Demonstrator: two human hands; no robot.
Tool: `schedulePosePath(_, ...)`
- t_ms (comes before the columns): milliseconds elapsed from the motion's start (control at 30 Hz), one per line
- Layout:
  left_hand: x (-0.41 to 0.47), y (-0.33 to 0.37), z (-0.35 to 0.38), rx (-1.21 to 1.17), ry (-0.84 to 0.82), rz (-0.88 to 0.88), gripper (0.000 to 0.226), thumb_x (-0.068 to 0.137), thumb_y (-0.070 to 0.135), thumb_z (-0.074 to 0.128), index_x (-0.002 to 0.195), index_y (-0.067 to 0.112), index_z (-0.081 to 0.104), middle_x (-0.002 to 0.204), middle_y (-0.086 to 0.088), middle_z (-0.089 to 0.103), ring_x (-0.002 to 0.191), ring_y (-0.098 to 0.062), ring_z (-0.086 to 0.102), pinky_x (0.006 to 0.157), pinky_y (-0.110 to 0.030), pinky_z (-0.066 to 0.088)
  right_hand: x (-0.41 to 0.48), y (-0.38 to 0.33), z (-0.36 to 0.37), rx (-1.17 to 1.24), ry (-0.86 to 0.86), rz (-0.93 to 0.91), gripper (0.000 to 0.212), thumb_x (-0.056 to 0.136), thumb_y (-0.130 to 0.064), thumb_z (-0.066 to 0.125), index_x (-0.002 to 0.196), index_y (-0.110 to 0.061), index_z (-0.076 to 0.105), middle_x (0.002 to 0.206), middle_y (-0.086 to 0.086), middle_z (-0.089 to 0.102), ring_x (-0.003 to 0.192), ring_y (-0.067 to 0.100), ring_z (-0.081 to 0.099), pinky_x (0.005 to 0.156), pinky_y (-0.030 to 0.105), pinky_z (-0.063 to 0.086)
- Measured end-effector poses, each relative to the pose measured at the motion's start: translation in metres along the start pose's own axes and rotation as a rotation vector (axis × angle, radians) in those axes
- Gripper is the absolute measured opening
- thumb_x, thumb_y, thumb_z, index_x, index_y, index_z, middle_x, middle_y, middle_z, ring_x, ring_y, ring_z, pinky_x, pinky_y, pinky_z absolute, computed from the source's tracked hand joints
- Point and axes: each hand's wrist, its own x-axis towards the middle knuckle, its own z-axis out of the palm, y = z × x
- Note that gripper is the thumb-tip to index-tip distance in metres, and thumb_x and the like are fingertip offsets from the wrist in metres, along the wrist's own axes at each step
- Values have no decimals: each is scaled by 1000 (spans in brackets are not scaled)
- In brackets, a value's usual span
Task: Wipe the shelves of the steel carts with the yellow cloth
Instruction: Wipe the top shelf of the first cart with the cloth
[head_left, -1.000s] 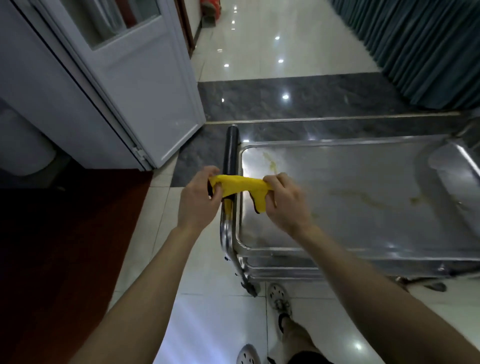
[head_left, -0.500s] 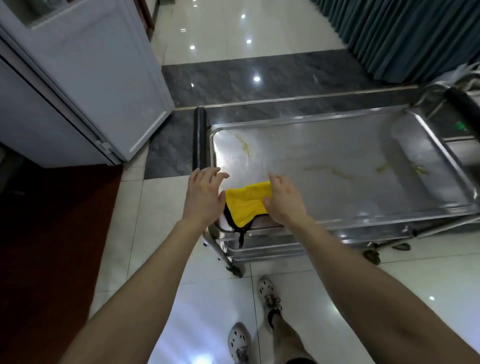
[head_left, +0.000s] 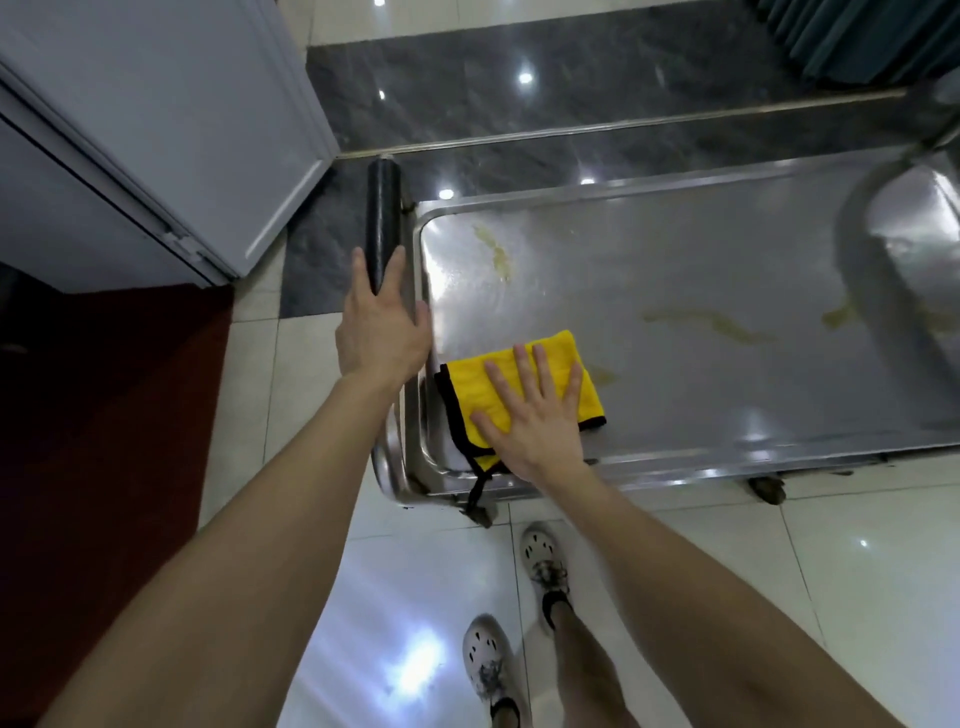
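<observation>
The yellow cloth (head_left: 558, 353), edged in black, lies folded on the near left corner of the steel cart's top shelf (head_left: 675, 270). My right hand (head_left: 535, 415) presses flat on it with fingers spread and straight. A black loop of the cloth hangs over the shelf's front rim. My left hand (head_left: 382, 327) rests on the near end of the cart's black handle (head_left: 382, 208), with straight fingers on either side of it. Yellowish smears (head_left: 493, 249) streak the shelf beyond the cloth and further right.
A white door (head_left: 182, 130) stands open at the left, close to the handle. A dark red carpet (head_left: 104, 441) covers the floor at the left. Another steel cart (head_left: 909, 234) overlaps the shelf at the right. Teal curtains (head_left: 857, 36) hang at the back right. My feet stand just before the cart.
The cloth, first stretched between both hands above the handle, now lies on the shelf. My right hand has flattened on it and my left hand has moved onto the handle.
</observation>
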Motion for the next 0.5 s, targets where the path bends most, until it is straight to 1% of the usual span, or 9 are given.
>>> schedulePosePath(33, -1, 0, 0, -7, 6, -2, 67, 109, 42, 50, 171, 41, 22, 182, -5, 3, 155, -40, 39, 115, -57, 48, -2, 1, 0, 5, 10, 1, 78, 102, -80, 23, 170, -42, 18, 181, 4, 4, 166, 29, -8, 125, 75, -1)
schedulePosePath(100, -3, 3, -3, -30, 4, -14, 64, 111, 34, 47, 170, 42, 23, 182, -5, 5, 150, -43, 45, 115, -57, 49, -11, 7, -1, 3, 16, 28, 78, 102, -81, 24, 170, -43, 18, 181, 3, 4, 167, 28, -8, 125, 74, 0)
schedulePosePath(167, -3, 6, -6, -47, -6, -22, 65, 110, 30, 46, 170, 40, 24, 182, -5, 3, 154, -42, 39, 119, -56, 45, -28, 20, -5, 0, 12, 88, 79, 101, -83, 24, 170, -45, 16, 181, 2, 3, 166, 27, -9, 125, 73, -1)
schedulePosePath(233, -5, 8, -9, -32, -14, -6, 69, 108, 24, 48, 171, 37, 22, 182, -1, -2, 161, -37, 27, 122, -54, 41, -47, 38, -10, -5, -12, 145, 80, 100, -85, 24, 169, -47, 12, 181, 0, -2, 166, 25, -13, 125, 73, -2)
schedulePosePath(300, -7, 9, -11, 9, -39, 12, 76, 104, 21, 51, 172, 34, 21, 182, 6, -7, 163, -33, 22, 118, -52, 43, -55, 49, -18, -7, -73, 178, 82, 98, -87, 20, 169, -49, 5, 181, -2, -9, 165, 24, -18, 125, 72, -5)
schedulePosePath(333, -6, 8, -12, 28, -62, 16, 78, 102, 22, 54, 172, 32, 21, 182, 7, -7, 162, -33, 25, 115, -52, 46, -55, 51, -21, -6, -103, 187, 83, 97, -88, 18, 169, -50, 2, 180, -3, -12, 164, 24, -21, 125, 72, -6)
schedulePosePath(400, 1, 8, -16, 77, -69, 26, 77, 98, 32, 62, 168, 30, 29, 180, 2, 4, 154, -36, 38, 107, -53, 51, -51, 50, -25, 6, -133, 192, 83, 97, -89, 16, 168, -51, -1, 179, -3, -16, 163, 23, -24, 124, 72, -7)
schedulePosePath(467, 13, 10, -17, 71, 25, 49, 56, 97, 37, 63, 150, 27, 46, 166, -9, 28, 136, -40, 52, 99, -55, 54, -47, 49, -25, 22, -139, 187, 85, 96, -91, 15, 168, -50, -3, 179, -2, -19, 163, 23, -26, 124, 73, -9)
schedulePosePath(500, 18, 11, -17, 43, 75, 49, 47, 98, 35, 63, 142, 26, 49, 155, -12, 35, 128, -39, 55, 97, -56, 56, -45, 50, -24, 30, -138, 184, 86, 95, -92, 14, 168, -50, -4, 179, -3, -20, 162, 23, -27, 124, 73, -9)
